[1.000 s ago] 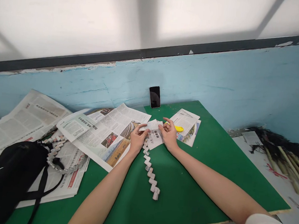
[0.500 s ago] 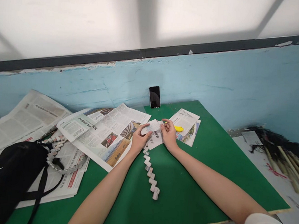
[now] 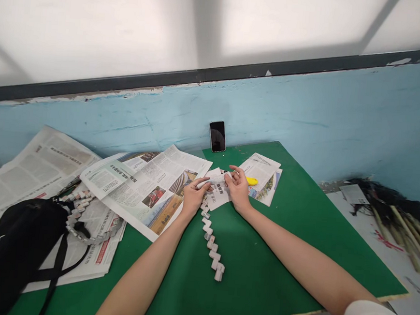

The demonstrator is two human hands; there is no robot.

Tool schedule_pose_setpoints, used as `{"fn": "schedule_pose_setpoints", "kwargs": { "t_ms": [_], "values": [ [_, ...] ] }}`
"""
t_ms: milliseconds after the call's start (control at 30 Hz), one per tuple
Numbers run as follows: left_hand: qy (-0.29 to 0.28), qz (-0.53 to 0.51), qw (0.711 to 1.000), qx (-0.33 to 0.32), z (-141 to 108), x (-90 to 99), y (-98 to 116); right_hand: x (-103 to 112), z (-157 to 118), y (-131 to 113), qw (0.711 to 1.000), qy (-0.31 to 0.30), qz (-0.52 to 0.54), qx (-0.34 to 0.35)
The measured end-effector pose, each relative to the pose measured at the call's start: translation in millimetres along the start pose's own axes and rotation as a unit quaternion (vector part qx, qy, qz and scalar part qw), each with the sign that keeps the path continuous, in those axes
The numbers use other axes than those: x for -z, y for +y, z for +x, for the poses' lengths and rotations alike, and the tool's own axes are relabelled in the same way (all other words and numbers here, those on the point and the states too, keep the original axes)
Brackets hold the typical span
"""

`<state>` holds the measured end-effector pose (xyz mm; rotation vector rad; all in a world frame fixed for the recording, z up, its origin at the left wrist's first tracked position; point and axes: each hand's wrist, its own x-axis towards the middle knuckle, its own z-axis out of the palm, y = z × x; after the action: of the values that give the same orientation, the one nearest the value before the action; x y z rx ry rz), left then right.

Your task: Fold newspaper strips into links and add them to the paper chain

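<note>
A small piece of printed paper (image 3: 216,179) is held between my two hands, its upper part curled over. My left hand (image 3: 194,195) pinches the left end of it between thumb and fingers. My right hand (image 3: 238,191) has thumb and fingers at its right end, with the index finger raised. Beneath lies another printed piece (image 3: 218,199), flat on the green table (image 3: 267,259). A zigzag chain of folded paper (image 3: 214,247) runs from near my left hand toward the table's front.
Newspaper sheets (image 3: 120,184) cover the left side, beside a black bag (image 3: 24,249). A phone (image 3: 217,136) leans on the wall. Cut paper pieces (image 3: 262,169) and a yellow object (image 3: 251,181) lie to the right. Sticks (image 3: 407,236) are beyond the table's right edge.
The paper between my hands has gone from flatter to curled over. My left fingers have shifted along its edge, and my right index finger has lifted.
</note>
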<state>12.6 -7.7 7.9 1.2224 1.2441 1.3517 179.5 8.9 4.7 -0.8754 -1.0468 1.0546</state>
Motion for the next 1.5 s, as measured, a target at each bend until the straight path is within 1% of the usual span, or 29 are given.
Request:
{"fn": "schedule_pose_setpoints", "kwargs": {
  "t_ms": [167,267,367,500,633,767,867,933,1000,1067,1133,1233,1367,1433,1500],
  "values": [
    [0.012,-0.041,0.999,0.008,4,3.4,-5,-2,2,3,0.999,-0.03,0.02,-0.03],
    [0.011,-0.041,0.999,0.008,5,4.8,-6,-2,3,7,0.998,-0.027,0.035,-0.045],
    [0.009,-0.042,0.999,0.01,5,5.7,-9,-2,4,9,0.998,-0.01,0.045,-0.041],
    [0.0,-0.047,0.999,0.013,6,6.2,-11,-1,2,5,0.999,-0.026,0.003,-0.025],
    [-0.027,-0.061,0.998,0.022,6,4.2,-7,-1,1,0,1.0,-0.01,-0.011,-0.009],
    [-0.056,-0.048,0.997,0.025,3,2.4,-2,1,3,4,1.0,0.006,-0.006,-0.01],
    [-0.054,-0.035,0.998,0.014,1,2.9,-2,4,5,8,0.999,0.035,-0.019,-0.011],
    [-0.055,-0.052,0.997,-0.008,1,3.6,-4,4,5,7,0.999,0.037,-0.029,-0.008],
    [-0.064,-0.075,0.995,-0.02,2,4.1,-6,4,3,5,0.999,0.023,-0.034,-0.002],
    [-0.079,-0.082,0.993,-0.014,4,4.3,-6,2,1,1,0.999,-0.006,-0.038,0.002],
    [-0.098,-0.059,0.993,-0.009,4,3.6,-4,0,-2,-2,0.998,-0.046,-0.045,0.0],
    [-0.134,-0.004,0.991,-0.026,2,0.3,2,-2,-5,-2,0.994,-0.095,-0.044,-0.01],
    [-0.209,0.045,0.976,-0.041,-5,-4.7,8,-1,-5,0,0.994,-0.099,-0.053,0.004],
    [-0.225,0.072,0.971,-0.046,-7,-5.7,7,0,-4,1,0.993,-0.095,-0.066,0.021],
    [-0.222,0.083,0.97,-0.052,-8,-5.7,6,0,-4,0,0.992,-0.096,-0.074,0.035]
  ]
}}
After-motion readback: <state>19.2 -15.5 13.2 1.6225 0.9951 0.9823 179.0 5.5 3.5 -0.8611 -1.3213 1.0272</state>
